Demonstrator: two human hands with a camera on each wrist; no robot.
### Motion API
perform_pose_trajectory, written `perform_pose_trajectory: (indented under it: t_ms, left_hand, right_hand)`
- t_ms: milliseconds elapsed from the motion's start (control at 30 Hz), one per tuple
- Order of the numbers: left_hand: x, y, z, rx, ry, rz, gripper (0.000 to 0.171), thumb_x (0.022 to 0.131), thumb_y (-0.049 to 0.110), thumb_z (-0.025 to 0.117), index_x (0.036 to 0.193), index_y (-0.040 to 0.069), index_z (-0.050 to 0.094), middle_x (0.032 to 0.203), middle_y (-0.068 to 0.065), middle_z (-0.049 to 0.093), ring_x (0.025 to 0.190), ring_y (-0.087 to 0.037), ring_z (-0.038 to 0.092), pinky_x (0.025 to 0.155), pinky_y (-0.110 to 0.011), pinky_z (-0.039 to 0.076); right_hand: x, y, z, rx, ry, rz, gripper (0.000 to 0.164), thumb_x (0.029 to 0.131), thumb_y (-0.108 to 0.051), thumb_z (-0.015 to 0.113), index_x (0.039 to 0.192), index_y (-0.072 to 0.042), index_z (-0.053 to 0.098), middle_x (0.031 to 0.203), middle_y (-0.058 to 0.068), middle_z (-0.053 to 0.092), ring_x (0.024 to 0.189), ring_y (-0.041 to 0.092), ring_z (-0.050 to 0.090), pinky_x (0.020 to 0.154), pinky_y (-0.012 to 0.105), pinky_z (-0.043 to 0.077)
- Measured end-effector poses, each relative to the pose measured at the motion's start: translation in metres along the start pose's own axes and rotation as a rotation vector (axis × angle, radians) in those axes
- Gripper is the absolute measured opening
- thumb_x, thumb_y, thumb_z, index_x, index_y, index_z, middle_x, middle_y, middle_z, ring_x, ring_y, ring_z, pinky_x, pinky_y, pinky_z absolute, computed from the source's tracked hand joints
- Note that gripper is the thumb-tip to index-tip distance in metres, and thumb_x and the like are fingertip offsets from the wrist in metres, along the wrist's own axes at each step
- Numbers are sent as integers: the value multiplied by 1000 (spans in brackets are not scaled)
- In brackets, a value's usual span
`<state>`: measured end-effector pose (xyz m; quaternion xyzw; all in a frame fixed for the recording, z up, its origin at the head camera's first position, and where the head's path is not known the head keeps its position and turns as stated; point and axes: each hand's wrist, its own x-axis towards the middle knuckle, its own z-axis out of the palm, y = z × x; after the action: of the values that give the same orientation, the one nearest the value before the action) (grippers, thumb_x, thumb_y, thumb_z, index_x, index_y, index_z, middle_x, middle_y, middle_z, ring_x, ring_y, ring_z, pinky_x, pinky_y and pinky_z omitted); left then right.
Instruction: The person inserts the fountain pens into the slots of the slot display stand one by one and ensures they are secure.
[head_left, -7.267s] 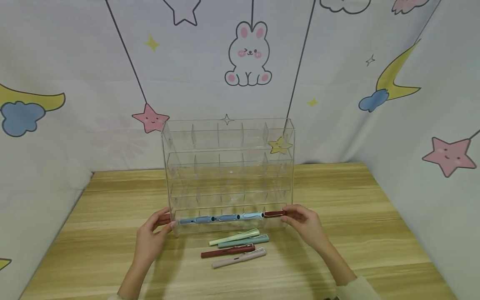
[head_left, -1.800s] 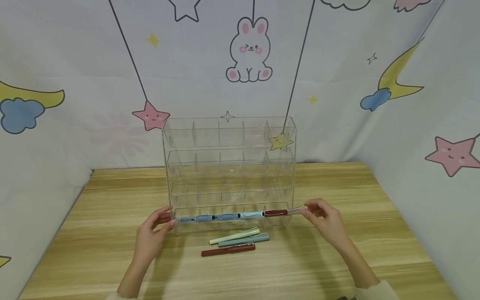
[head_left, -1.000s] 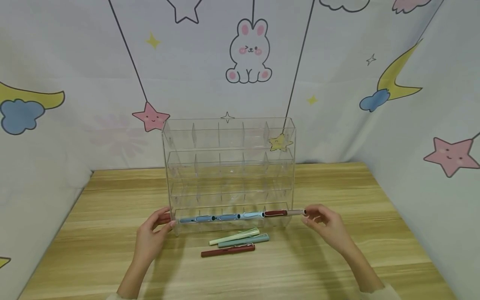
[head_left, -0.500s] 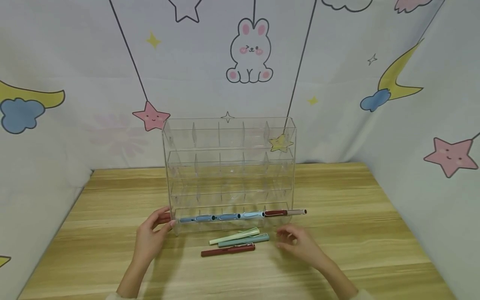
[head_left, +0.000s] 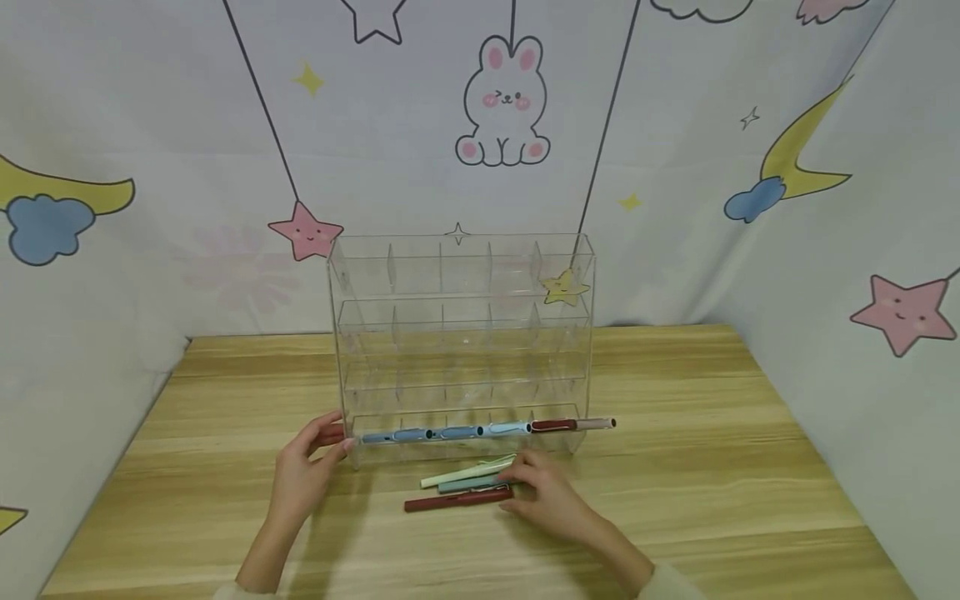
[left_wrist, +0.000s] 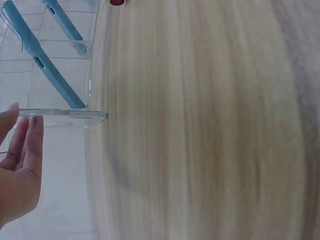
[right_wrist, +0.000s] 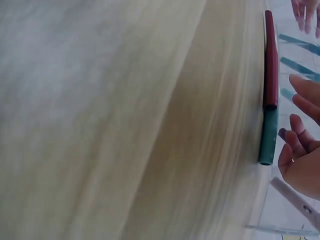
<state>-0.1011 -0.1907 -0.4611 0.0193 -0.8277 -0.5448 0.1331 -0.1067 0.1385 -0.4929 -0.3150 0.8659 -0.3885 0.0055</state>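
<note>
A clear acrylic rack point(head_left: 465, 323) stands upright on the table. My left hand point(head_left: 298, 471) grips its left side panel, thumb on one face and fingers on the other in the left wrist view. Along the bottom tier lean two blue pens point(head_left: 457, 432), a light blue pen point(head_left: 508, 428), a dark red pen point(head_left: 553, 425) and a greyish-pink pen point(head_left: 595, 423). In front lie a pale green pen point(head_left: 461, 477), a teal pen point(head_left: 463, 485) and another dark red pen point(head_left: 453, 500). My right hand point(head_left: 551, 497) hovers at their right ends, fingers parted, covering the teal pen's end.
The wood-grain table point(head_left: 675, 467) extends on both sides of the rack. Behind it hangs a white cloth point(head_left: 397, 125) printed with a rabbit, stars and clouds. The rack's upper tiers hold no pens. The greyish-pink pen juts past the rack's right side.
The greyish-pink pen went from the table into the rack's bottom right, and my right hand let go of it. That hand then moved left and down to the pens. My left hand stayed put.
</note>
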Motion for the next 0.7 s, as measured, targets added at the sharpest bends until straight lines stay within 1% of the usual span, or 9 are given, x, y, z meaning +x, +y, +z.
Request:
perform_pose_trajectory:
  t_ms: [67, 200, 267, 367, 500, 567, 700]
  left_hand:
    - [0, 0, 0, 1, 1, -2, 37, 82, -2, 65, 118, -2, 56, 101, -19, 62, 84, 6, 54, 67, -12, 48]
    - [0, 0, 1, 3, 1, -4, 37, 82, -2, 65, 118, -3, 56, 100, -19, 62, 84, 6, 54, 66, -12, 48]
    - [0, 0, 0, 3, 1, -6, 37, 82, -2, 65, 118, -3, 56, 100, -19, 62, 83, 7, 53, 66, -13, 48]
    - [0, 0, 0, 5, -1, -10, 36, 83, -1, 65, 118, -3, 56, 100, -19, 62, 83, 7, 53, 66, -13, 48]
    - [0, 1, 0, 7, -5, -8, 36, 83, 0, 64, 118, -2, 56, 101, -19, 61, 84, 6, 54, 66, -13, 48]
    - [0, 1, 0, 9, -4, -9, 36, 83, 0, 65, 118, -2, 56, 101, -19, 62, 84, 6, 54, 66, -13, 48]
    - [0, 0, 0, 12, -2, -9, 36, 83, 0, 65, 118, -2, 56, 100, -19, 62, 83, 7, 53, 67, -13, 48]
  right_hand:
    - [2, -1, 4, -24, -3, -1, 23, 75, -12, 75, 97, -11, 68, 92, -7, 46, 90, 13, 42, 81, 33, 40]
    - [4, -3, 9, -69, -3, 20, 23, 73, -12, 77, 94, -13, 68, 90, -10, 41, 93, 14, 39, 88, 42, 35]
    - [4, -3, 11, -96, 0, 12, 23, 72, -12, 77, 93, -13, 68, 89, -9, 40, 93, 14, 39, 89, 47, 33]
    - [5, -3, 13, -135, 7, -17, 22, 70, -11, 78, 90, -13, 69, 88, -9, 39, 91, 13, 38, 86, 46, 32]
    - [4, -3, 15, -163, 5, -39, 22, 68, -9, 79, 88, -13, 70, 86, -9, 37, 89, 12, 36, 80, 40, 32]
    - [4, -3, 15, -167, -2, -41, 22, 68, -9, 79, 87, -14, 70, 87, -9, 37, 89, 12, 36, 81, 40, 31]
    - [1, -3, 16, -156, -20, -49, 23, 66, -8, 79, 86, -16, 70, 88, -9, 38, 91, 12, 36, 83, 42, 32]
